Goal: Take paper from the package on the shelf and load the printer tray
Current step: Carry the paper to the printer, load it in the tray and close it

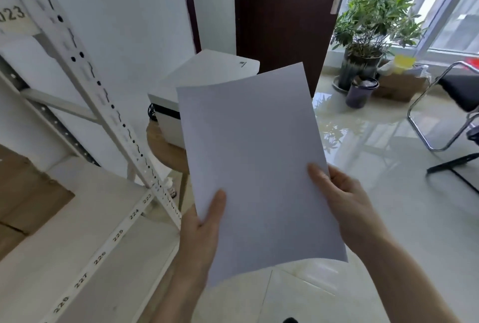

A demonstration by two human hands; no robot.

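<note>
You held the paper (256,167) in front of you with both hands, each grip closed on it: your left hand (204,229) pinched the near-left edge at about 7 o'clock with the thumb on top, and your right hand (342,200) pinched the right edge at about 4 o'clock. It looked like a thin stack or a single sheet; I could not tell which. Its far edge curled slightly, so I judged it light, limp and easy to crease, and loose sheets would likely slide against each other. Holding both long edges near the lower end seemed sound, though a hold nearer the middle would probably curb the droop.

The printer (204,81) sat on a round wooden stool (166,151) at 12 o'clock, partly hidden behind the sheets; its tray was not visible. The shelf (85,221) and its slanted upright (108,104) crowded your 9 to 10 o'clock side. Open floor (388,206) lay from 1 to 4 o'clock, with a chair (456,112) well apart at 3 o'clock.
</note>
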